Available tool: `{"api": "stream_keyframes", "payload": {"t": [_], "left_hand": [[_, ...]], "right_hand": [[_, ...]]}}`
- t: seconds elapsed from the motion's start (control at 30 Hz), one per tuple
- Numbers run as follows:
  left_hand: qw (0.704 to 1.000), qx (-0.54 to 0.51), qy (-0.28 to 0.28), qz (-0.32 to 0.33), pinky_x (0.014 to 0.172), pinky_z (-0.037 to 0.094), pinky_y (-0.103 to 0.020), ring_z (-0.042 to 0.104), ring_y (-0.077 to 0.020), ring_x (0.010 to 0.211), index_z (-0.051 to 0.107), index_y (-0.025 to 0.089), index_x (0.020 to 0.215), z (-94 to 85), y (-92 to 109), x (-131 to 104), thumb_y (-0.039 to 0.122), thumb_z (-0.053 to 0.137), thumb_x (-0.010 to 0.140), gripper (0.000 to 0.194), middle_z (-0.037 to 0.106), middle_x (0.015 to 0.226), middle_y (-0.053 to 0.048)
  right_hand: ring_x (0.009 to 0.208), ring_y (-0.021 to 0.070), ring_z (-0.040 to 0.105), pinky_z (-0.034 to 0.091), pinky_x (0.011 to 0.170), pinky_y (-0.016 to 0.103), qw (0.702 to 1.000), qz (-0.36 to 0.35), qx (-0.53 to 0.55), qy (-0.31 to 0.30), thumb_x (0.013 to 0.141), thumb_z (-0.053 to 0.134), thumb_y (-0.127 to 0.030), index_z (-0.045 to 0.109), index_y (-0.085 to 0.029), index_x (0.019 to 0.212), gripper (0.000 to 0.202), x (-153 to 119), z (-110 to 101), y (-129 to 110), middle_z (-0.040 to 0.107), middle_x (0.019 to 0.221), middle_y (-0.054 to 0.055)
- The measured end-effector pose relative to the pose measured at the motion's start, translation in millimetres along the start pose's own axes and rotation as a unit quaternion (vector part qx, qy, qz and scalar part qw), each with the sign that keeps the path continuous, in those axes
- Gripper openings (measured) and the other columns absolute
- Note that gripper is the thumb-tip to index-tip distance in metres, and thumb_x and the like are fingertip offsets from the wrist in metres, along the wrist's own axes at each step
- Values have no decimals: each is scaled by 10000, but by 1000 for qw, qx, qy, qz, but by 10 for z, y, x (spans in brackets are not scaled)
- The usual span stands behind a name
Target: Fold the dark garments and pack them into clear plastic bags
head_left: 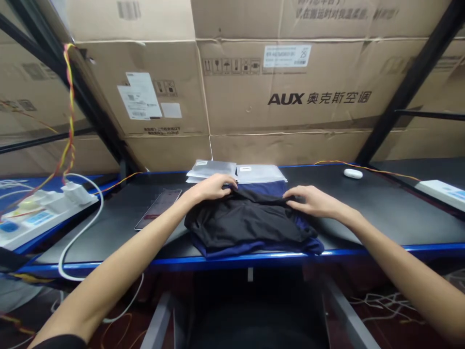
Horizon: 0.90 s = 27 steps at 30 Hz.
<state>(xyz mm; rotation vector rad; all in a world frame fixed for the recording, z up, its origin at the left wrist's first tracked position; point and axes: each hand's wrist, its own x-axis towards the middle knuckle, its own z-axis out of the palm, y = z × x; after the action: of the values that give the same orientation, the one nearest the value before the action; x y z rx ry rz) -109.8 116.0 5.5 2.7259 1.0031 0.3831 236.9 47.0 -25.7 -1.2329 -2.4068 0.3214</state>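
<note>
A black garment lies spread and wrinkled near the table's front edge, on top of dark blue cloth that shows below it and at its right side. My left hand pinches the far edge of the black garment at its left corner. At the far right corner, the thumb and fingers of my right hand close on the same edge. Behind the garment lie two flat plastic packets, the left packet and the right packet. The garment's exact kind does not show.
A phone rests left of the garment. Power strips stand at the left and right. A white earbud case sits at the back right. Cardboard walls the back, between black frame posts. A white cable hangs over the front edge.
</note>
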Motion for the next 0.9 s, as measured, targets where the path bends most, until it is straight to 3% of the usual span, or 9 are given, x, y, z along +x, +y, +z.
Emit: {"api": "stream_keyframes", "payload": {"t": [0.17,0.27,0.37,0.43,0.53,0.63,0.77,0.83,0.9], "left_hand": [[989,-123,48,-59,799,505,-289,672,-200,844,660,178,918,40,-75,109,408,518,888,272,718,908,-39],[975,-161,77,-132,666,488,-274,641,-180,693,617,167,947,112,-98,164,463,529,886,314,674,771,-18],[971,-96,92,-198,632,471,-276,629,-184,645,600,169,1089,200,-118,224,407,576,871,323,661,705,0],[974,-31,96,-205,663,472,-291,636,-198,664,612,189,1089,246,-115,251,358,617,853,291,665,697,0],[975,20,94,-201,755,481,-345,662,-250,765,643,211,1046,277,-70,255,326,671,827,249,680,737,-29],[972,72,110,-193,828,490,-404,671,-297,884,648,208,1106,254,16,215,356,642,864,284,706,859,-76],[981,96,138,-102,964,482,-390,631,-276,1095,654,194,1161,145,158,100,374,524,944,311,677,1168,-105],[992,66,103,-38,1026,458,-365,609,-251,1155,655,200,1193,91,234,4,405,498,964,345,663,1230,-89],[998,35,50,8,1081,425,-368,578,-249,1228,631,209,1272,74,307,-116,471,483,976,423,636,1313,-86]], "right_hand": [[870,278,699,559,803,402,986,57,141,62,854,571,-502,716,-217,924,328,184,-171,114,761,922,45],[735,241,686,568,695,376,965,106,219,94,811,625,-512,695,-207,945,340,375,-237,249,741,806,42],[539,191,604,516,538,329,961,158,208,96,785,654,-476,649,-194,972,338,548,-177,362,650,611,2],[527,178,576,487,530,313,971,158,153,91,800,626,-458,630,-193,962,311,613,-76,406,611,588,-19],[610,186,590,480,607,314,987,123,22,104,827,587,-416,636,-203,936,244,620,85,426,624,652,-7],[701,225,634,494,678,343,987,109,-80,84,863,561,-388,651,-210,1033,262,569,164,406,687,774,41],[965,313,658,523,831,429,978,94,-142,117,923,506,-439,643,-178,1156,376,509,134,287,708,1051,146],[1079,322,630,508,930,461,982,44,-126,136,945,483,-470,659,-194,1161,392,483,116,168,695,1127,144],[1142,303,613,486,1006,475,990,-16,-82,118,954,486,-496,672,-240,1177,387,444,122,14,696,1169,109]]}}
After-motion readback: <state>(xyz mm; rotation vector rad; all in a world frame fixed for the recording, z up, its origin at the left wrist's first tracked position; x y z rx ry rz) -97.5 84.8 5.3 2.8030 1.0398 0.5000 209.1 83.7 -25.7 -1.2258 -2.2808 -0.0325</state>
